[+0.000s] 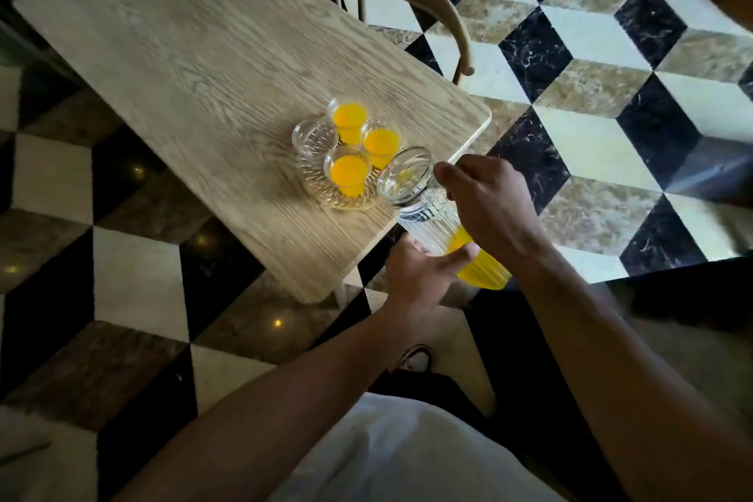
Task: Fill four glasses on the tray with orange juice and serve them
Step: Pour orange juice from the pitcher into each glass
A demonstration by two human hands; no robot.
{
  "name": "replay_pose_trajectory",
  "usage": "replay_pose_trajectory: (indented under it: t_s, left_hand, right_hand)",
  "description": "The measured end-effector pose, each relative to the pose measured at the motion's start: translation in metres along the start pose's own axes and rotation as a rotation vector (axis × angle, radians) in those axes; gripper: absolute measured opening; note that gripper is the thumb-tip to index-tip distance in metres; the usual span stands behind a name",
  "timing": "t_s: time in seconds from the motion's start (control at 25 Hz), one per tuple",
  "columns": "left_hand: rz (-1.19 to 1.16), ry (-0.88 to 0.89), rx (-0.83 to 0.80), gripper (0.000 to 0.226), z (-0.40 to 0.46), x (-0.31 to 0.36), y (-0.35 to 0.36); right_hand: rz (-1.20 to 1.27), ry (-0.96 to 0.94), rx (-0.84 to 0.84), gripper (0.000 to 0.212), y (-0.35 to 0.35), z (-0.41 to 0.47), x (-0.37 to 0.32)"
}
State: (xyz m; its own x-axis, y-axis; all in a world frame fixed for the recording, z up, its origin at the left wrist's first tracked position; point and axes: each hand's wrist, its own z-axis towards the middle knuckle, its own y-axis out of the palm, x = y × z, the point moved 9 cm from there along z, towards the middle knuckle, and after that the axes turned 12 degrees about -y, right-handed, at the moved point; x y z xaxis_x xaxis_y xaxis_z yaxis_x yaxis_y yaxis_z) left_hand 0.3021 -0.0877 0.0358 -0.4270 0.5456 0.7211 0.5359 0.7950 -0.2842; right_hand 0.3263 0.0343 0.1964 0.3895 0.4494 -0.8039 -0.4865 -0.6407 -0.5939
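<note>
Daylight falls from the upper right, brightening the pale floor tiles (pixel 591 143) there, while the lower left and the forearms lie dim. The glasses cast soft streaked shadows leftward across the counter (pixel 195 65). Small glints dot the dark tiles. Wide-angle bending curves the edges, and the corners look smeared.

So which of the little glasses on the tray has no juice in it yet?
The clear ribbed glass at the tray's left edge; the other three glasses hold orange juice.

Single head cam, wide-angle, steep downward tilt, close above table (pixel 195 65) edge
</note>
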Motion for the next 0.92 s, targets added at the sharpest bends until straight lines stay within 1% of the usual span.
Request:
replay_pose_trajectory:
  t_s: [0.08, 0.2, 0.24, 0.36, 0.48, 0.64, 0.8, 0.92]
  left_hand:
    - [0.039, 0.010, -0.050, 0.086, -0.001, -0.010, -0.017]
    - [0.107, 0.063, -0.073, 0.094, -0.003, -0.017, -0.054]
    - [0.135, 0.088, -0.084, 0.093, -0.004, -0.017, -0.066]
    - [0.201, 0.111, -0.154, 0.080, 0.005, -0.026, -0.107]
    - [0.311, 0.164, -0.220, 0.075, 0.021, -0.033, -0.145]
    - [0.363, 0.204, -0.282, 0.070, 0.036, -0.034, -0.182]
    - [0.346, 0.172, -0.383, 0.066, 0.048, -0.037, -0.199]
    - [0.337, 0.126, -0.418, 0.065, 0.057, -0.036, -0.202]
  right_hand:
    - [0.026, 0.031, 0.026, 0.041, 0.015, -0.016, -0.004]
    - [0.055, 0.068, 0.058, 0.042, 0.043, -0.033, -0.016]
    - [0.060, 0.073, 0.076, 0.042, 0.051, -0.038, -0.021]
    - [0.080, 0.099, 0.163, 0.043, 0.085, -0.049, -0.040]
    - [0.094, 0.147, 0.275, 0.041, 0.115, -0.060, -0.056]
    - [0.125, 0.209, 0.373, 0.040, 0.144, -0.067, -0.075]
    - [0.093, 0.252, 0.430, 0.041, 0.164, -0.066, -0.087]
    - [0.092, 0.277, 0.436, 0.040, 0.169, -0.056, -0.088]
